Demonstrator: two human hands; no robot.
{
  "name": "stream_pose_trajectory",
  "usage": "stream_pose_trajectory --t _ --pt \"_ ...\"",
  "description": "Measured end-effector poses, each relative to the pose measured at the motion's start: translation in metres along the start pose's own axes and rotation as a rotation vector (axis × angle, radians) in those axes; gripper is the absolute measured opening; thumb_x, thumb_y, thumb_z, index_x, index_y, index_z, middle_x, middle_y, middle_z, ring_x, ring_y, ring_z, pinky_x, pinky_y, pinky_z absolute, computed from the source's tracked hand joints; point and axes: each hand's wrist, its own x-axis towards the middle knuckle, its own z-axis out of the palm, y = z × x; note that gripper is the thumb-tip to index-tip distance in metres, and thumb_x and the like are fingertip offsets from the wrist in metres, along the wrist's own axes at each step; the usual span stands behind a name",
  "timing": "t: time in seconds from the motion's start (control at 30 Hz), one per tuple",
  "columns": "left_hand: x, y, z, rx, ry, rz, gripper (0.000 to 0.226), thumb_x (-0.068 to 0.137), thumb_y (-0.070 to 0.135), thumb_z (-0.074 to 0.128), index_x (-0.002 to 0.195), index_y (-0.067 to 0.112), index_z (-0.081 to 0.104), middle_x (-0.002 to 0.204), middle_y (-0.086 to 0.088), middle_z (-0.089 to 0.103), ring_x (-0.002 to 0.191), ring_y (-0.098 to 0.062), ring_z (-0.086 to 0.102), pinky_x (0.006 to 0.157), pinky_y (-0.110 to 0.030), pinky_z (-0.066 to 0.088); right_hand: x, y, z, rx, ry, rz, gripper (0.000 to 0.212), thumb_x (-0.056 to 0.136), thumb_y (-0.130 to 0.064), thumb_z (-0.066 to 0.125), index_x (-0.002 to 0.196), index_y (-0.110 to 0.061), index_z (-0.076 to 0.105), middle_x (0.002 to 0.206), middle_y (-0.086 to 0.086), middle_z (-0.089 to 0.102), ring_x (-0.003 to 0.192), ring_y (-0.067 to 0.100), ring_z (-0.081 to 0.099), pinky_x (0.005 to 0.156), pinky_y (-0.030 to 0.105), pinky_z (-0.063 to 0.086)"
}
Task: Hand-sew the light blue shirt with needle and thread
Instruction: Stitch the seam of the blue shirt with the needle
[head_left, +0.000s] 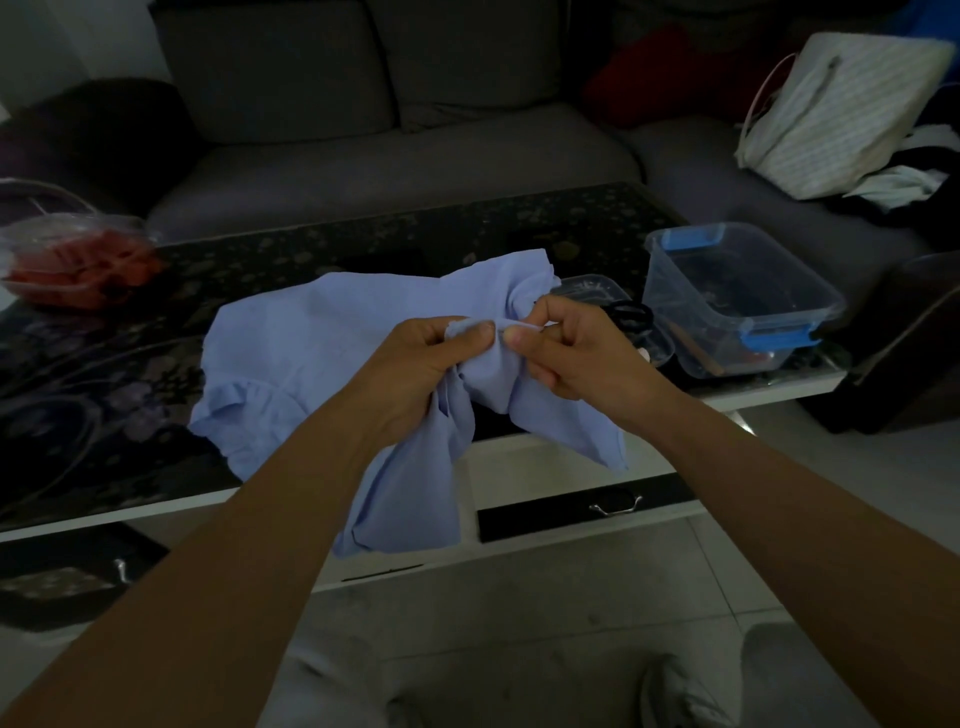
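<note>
Both hands, left hand (415, 364) and right hand (571, 348), pinch shirt (311, 332) between them.

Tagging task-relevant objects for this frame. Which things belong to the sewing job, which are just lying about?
In the job: light blue cloth shirt; left hand gripping a fold; right hand pinching beside it. Needle and thread too small to see.

Lying about: clear plastic box with blue clips; clear bag of red pieces; white striped bag on the grey sofa.
</note>
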Motion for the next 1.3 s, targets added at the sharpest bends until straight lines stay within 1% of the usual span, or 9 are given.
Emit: stream_pose_trajectory --t 0.37,0.47,0.57,0.7,0.77,0.97,1.07,1.17,1.3 --pt "0.002 -0.004 0.004 0.058 0.021 0.029 0.026 0.094 0.021 0.055 0.095 -0.003 0.066 0.095 -0.025 0.066 0.085 -0.025 0.063 0.085 -0.034 0.052 0.001 0.004 0.001 0.016 -0.063 -0.068 0.007 0.101 -0.005 0.044 0.107 -0.007 0.048 0.066 0.005 0.065 0.045 0.012 0.043 0.045 0.023 0.038" --pt "0.005 -0.005 0.003 0.005 0.073 0.003 0.028 0.096 0.020 0.053 0.099 -0.006 0.062 0.095 -0.028 0.060 0.086 -0.028 0.057 0.084 -0.034 0.048 0.003 0.009 -0.001 -0.111 0.071 -0.134 0.015 0.097 -0.010 0.055 0.106 -0.020 0.050 0.080 -0.003 0.068 0.069 0.009 0.061 0.058 0.026 0.046" --pt "0.007 -0.007 0.005 0.041 0.128 0.018 0.024 0.096 0.018 0.054 0.094 -0.004 0.063 0.090 -0.026 0.061 0.077 -0.021 0.059 0.074 -0.025 0.049 0.004 0.011 0.000 -0.293 0.160 -0.297 0.016 0.090 -0.015 0.065 0.103 -0.020 0.059 0.096 0.005 0.062 0.076 0.005 0.055 0.070 0.021 0.044" --pt "0.004 -0.008 0.010 0.157 0.069 0.042 0.017 0.093 0.016 0.057 0.078 0.011 0.062 0.068 0.003 0.063 0.056 0.000 0.058 0.058 -0.013 0.049 0.005 0.011 0.005 -0.410 0.198 -0.420 0.005 0.086 -0.015 0.066 0.091 -0.014 0.067 0.091 0.007 0.058 0.078 0.003 0.048 0.072 0.013 0.040" --pt "0.003 -0.008 0.010 0.160 0.085 0.062 0.024 0.095 0.015 0.053 0.072 0.008 0.058 0.060 0.001 0.060 0.050 0.001 0.054 0.056 -0.014 0.046 0.005 0.012 0.006 -0.417 0.197 -0.426 0.004 0.086 -0.014 0.066 0.089 -0.012 0.068 0.092 0.004 0.054 0.084 0.001 0.049 0.077 0.012 0.038" --pt "0.006 -0.007 0.013 0.224 0.167 0.016 0.030 0.097 0.019 0.050 0.071 0.006 0.056 0.070 -0.011 0.056 0.059 -0.010 0.054 0.057 -0.015 0.044 0.002 0.004 0.012 -0.468 0.247 -0.567 0.015 0.089 -0.026 0.061 0.084 -0.013 0.067 0.097 -0.001 0.061 0.101 0.009 0.051 0.095 0.040 0.040" --pt "0.006 -0.009 0.009 0.162 0.203 0.003 0.031 0.098 0.015 0.048 0.068 0.007 0.054 0.071 -0.015 0.056 0.065 -0.018 0.054 0.063 -0.024 0.044 -0.006 -0.010 0.014 -0.181 -0.005 -0.442 0.010 0.093 -0.011 0.060 0.089 -0.003 0.063 0.091 0.010 0.068 0.092 0.017 0.063 0.090 0.035 0.049" --pt "0.004 -0.009 0.006 -0.006 0.186 0.006 0.021 0.096 0.017 0.052 0.080 0.004 0.056 0.076 -0.018 0.052 0.068 -0.024 0.051 0.064 -0.031 0.044 -0.015 -0.022 0.006 0.233 -0.485 0.018 0.010 0.095 0.001 0.050 0.090 -0.005 0.057 0.081 0.013 0.069 0.080 0.023 0.068 0.089 0.038 0.053" --pt "0.008 -0.008 0.007 -0.093 0.237 -0.060 0.018 0.094 0.025 0.057 0.089 0.008 0.063 0.083 -0.006 0.066 0.073 -0.015 0.064 0.064 -0.023 0.055 -0.024 -0.022 -0.003 0.149 -1.296 0.410 0.014 0.096 -0.001 0.043 0.095 -0.010 0.054 0.069 -0.003 0.066 0.067 0.014 0.066 0.086 0.043 0.054"
